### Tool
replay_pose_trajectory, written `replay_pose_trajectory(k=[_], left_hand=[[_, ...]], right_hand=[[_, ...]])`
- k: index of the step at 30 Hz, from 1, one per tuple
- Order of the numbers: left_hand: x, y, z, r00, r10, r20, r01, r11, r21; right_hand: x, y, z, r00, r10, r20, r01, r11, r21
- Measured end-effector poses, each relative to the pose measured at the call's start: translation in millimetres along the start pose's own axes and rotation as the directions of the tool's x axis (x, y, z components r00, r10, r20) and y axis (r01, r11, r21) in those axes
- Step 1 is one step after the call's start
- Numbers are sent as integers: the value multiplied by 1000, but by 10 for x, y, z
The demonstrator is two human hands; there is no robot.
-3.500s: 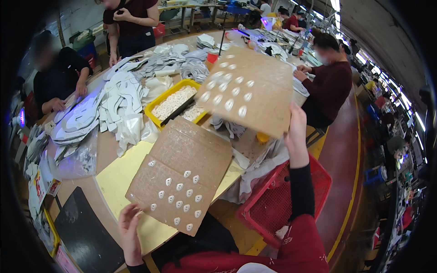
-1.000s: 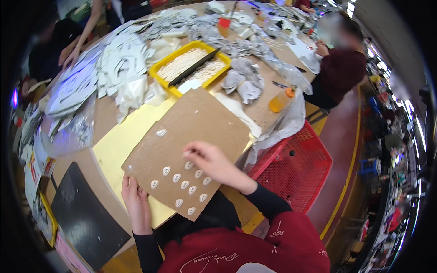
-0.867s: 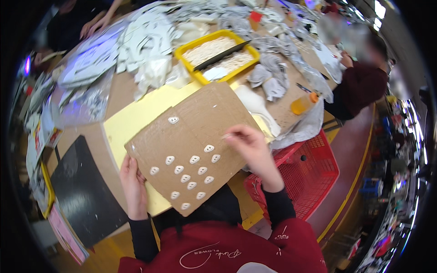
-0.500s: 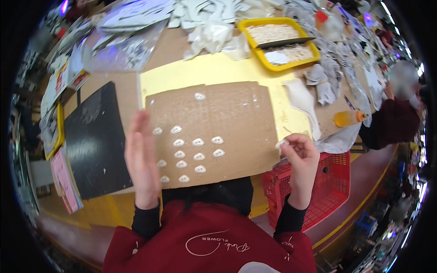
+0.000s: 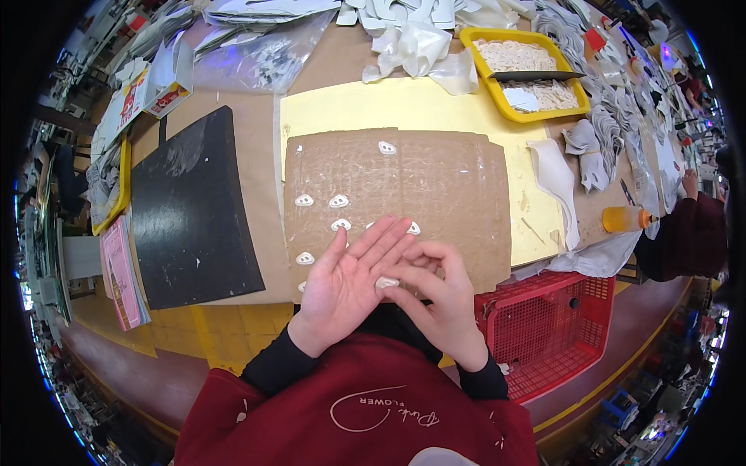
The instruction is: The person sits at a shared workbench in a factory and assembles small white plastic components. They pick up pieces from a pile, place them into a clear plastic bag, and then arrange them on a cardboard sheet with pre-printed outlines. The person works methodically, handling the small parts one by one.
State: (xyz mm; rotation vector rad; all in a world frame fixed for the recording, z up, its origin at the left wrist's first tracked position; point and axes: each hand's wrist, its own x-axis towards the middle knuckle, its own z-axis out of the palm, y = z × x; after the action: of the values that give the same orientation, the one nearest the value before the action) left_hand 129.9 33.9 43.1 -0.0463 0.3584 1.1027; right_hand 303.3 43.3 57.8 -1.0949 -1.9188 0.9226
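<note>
Right hand point(image 5: 444, 303), its fingers bent, pinched a small white rounded piece point(image 5: 386, 283) between thumb and forefinger, just beside the palm of the left hand point(image 5: 350, 287); whether the piece touched that palm could not be told. The left hand was unclenched, palm up, its fingers stretched out. Both hands were over the near part of a brown cardboard sheet point(image 5: 458, 202), on which similar white pieces with small holes point(image 5: 339, 201) lay scattered, one near the far edge and others toward the left, some partly hidden by the left hand. Under the cardboard was a pale yellow sheet point(image 5: 334, 109). A black board point(image 5: 194, 225) lay to the left. Beyond the far right corner, a yellow tray point(image 5: 532, 117) held many small whitish pieces, with a dark strip point(image 5: 540, 76) across it. Farther right was a bottle of orange liquid point(image 5: 622, 219), and at the lower right, a red perforated basket point(image 5: 536, 326)
</note>
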Motion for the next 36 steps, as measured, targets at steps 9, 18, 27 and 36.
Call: replay_pose_trajectory(k=[9,18,27,36], left_hand=[[-35,-115,69,992,47,-116,3,915,404],[-63,162,-111,939,301,-168,-193,863,466],[-155,377,-194,934,329,-139,-227,847,481],[8,411,120,910,360,206,-95,-302,949]], right_hand=[[47,173,113,983,49,-178,-70,991,-114],[131,309,-139,964,118,-236,-167,965,-202],[246,428,85,979,156,-129,-194,903,-383],[352,344,99,973,215,-77,-225,839,-496]])
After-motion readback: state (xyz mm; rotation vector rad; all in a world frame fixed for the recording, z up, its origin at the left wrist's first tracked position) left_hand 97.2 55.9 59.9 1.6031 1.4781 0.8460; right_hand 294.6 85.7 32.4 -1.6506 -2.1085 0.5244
